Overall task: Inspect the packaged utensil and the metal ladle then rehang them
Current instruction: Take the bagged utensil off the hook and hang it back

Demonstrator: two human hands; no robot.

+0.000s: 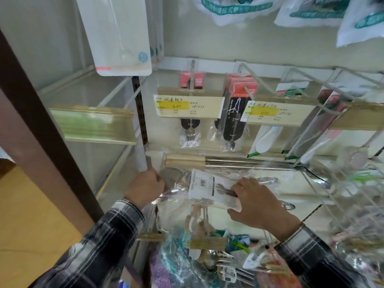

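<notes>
Both hands are in among the hanging stock of a shop rack, so by my reading this is the handling or inspecting stage, with rehanging not yet done. The right hand (pixel 257 204) lies over the packaged utensil (pixel 209 189), a clear bag with a white barcoded card, its fingers (pixel 235 189) curled down and pressing on the card's right end. The left hand (pixel 145 187) is closed around something at the rack's left edge; a rounded metal piece (pixel 170 177) just beside it may be the metal ladle, but blur and plastic glare leave that unsure. The next move probably calls for lifting the pack clear enough to read it, then finding its hole and threading it back onto a wire hook (pixel 311 183). Room is tight: wooden-handled tools (pixel 187 160) lie across just above, price tags (pixel 187 106) hang overhead, more packets crowd below, and the brown post (pixel 41 121) closes off the left side.
</notes>
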